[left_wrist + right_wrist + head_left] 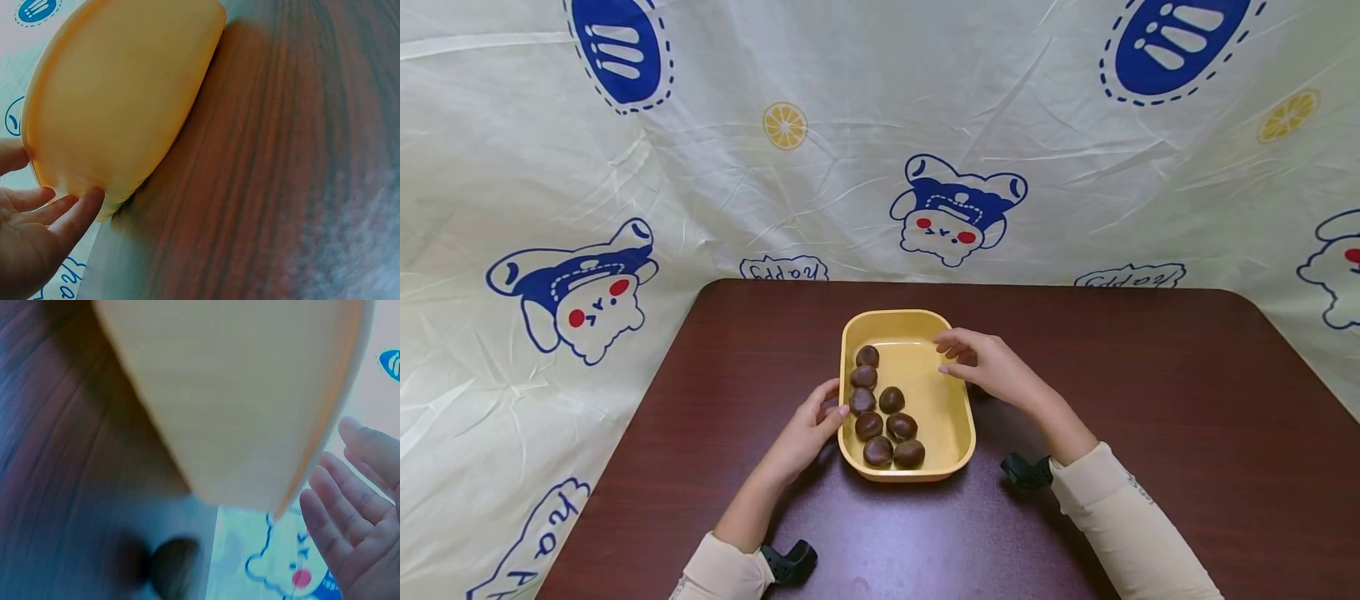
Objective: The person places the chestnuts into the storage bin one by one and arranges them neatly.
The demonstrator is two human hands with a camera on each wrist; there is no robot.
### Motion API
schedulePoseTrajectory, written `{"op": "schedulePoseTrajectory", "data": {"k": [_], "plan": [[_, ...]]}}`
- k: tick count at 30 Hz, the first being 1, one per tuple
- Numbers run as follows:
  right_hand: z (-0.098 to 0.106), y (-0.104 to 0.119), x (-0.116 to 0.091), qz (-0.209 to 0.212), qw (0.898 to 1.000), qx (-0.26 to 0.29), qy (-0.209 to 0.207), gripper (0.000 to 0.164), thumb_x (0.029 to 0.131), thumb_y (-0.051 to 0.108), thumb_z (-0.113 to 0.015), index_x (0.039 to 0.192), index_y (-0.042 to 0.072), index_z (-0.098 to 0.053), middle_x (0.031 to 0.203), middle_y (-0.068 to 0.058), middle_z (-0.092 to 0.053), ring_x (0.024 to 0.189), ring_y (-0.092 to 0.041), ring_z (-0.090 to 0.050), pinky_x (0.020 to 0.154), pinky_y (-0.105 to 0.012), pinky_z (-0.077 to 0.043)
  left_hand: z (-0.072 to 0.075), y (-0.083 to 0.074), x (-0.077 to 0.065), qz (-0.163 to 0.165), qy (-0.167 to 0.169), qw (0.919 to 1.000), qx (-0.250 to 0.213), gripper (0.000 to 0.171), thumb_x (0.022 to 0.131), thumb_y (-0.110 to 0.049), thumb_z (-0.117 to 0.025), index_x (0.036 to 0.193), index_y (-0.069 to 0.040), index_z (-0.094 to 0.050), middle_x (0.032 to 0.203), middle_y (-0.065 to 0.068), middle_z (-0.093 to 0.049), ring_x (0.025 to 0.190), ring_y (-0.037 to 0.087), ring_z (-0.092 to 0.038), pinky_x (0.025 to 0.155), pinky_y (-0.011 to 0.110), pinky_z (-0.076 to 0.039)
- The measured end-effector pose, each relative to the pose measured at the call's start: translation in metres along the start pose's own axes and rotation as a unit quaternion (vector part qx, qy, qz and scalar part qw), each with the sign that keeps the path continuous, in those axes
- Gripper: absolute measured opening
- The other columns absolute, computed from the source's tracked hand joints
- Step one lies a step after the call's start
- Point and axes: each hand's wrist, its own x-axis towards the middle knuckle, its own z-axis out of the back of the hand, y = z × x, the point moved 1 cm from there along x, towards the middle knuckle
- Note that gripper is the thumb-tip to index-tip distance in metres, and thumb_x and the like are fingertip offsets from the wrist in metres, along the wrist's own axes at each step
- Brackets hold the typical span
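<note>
A yellow rectangular tray (pixel 936 400) lies on the table with several brown chestnuts (pixel 902 427) inside. They sit in two rough columns along its left side, the left column reaching farther back. My left hand (pixel 808 429) grips the tray's left edge, thumb at the rim and fingers against the outer wall (pixel 119 94). Over the tray's right rim hovers my right hand (pixel 988 362), its fingers loosely bent with nothing between them. Below that hand, a dark round chestnut (pixel 176 567) rests on the table outside the tray, mostly hidden in the head view.
The dark brown wooden table (pixel 1150 417) has rounded far corners. Behind it and at its sides hangs a pale printed sheet (pixel 850 192) with blue cartoon figures. Each wrist carries a black camera mount (pixel 1026 472).
</note>
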Motion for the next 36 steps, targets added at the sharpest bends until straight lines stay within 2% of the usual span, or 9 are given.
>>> {"op": "schedulePoseTrajectory", "data": {"k": [6,10,18,27,36], "plan": [[0.016,-0.024,-0.020,-0.032,0.999,0.000,-0.017,0.037,0.081,0.012,-0.067,0.116,0.004,-0.055,0.105,-0.012,-0.060,0.095,-0.023,-0.056,0.083,-0.043,-0.045,0.001,0.001,0.000,0.005,-0.003,1.0000,0.005,0.046,0.094,-0.004,-0.045,0.135,0.004,-0.026,0.133,0.024,-0.035,0.116,0.037,-0.042,0.090,0.043,-0.041],[0.025,-0.041,-0.034,-0.059,0.998,-0.018,-0.022,0.035,0.083,0.015,-0.066,0.114,0.005,-0.055,0.109,-0.016,-0.059,0.098,-0.027,-0.055,0.085,-0.045,-0.044,0.000,0.000,0.000,0.006,-0.007,0.9999,0.011,0.047,0.093,-0.005,-0.046,0.135,0.004,-0.026,0.133,0.025,-0.035,0.115,0.036,-0.043,0.089,0.041,-0.042],[0.031,-0.068,-0.052,-0.093,0.994,-0.050,0.000,0.042,0.080,0.011,-0.068,0.117,-0.002,-0.052,0.112,-0.019,-0.056,0.103,-0.034,-0.052,0.086,-0.048,-0.042,-0.001,-0.001,0.000,0.005,-0.010,0.9998,0.014,0.046,0.093,-0.004,-0.045,0.135,0.005,-0.026,0.133,0.025,-0.034,0.116,0.036,-0.042,0.089,0.041,-0.042],[0.025,-0.080,-0.056,-0.077,0.993,-0.088,0.009,0.035,0.077,0.009,-0.071,0.108,-0.001,-0.057,0.104,-0.014,-0.058,0.094,-0.030,-0.054,0.078,-0.046,-0.044,0.000,0.001,0.000,0.007,-0.007,0.9999,0.011,0.046,0.094,-0.004,-0.045,0.135,0.005,-0.026,0.134,0.024,-0.034,0.116,0.036,-0.042,0.089,0.041,-0.042],[0.025,-0.078,-0.056,-0.090,0.991,-0.102,0.002,0.034,0.076,0.010,-0.072,0.107,0.001,-0.059,0.101,-0.012,-0.059,0.091,-0.027,-0.054,0.076,-0.044,-0.044,0.001,0.001,0.000,0.007,-0.005,0.9999,0.015,0.046,0.094,-0.005,-0.046,0.135,0.004,-0.027,0.133,0.024,-0.034,0.116,0.035,-0.042,0.089,0.041,-0.042]]}}
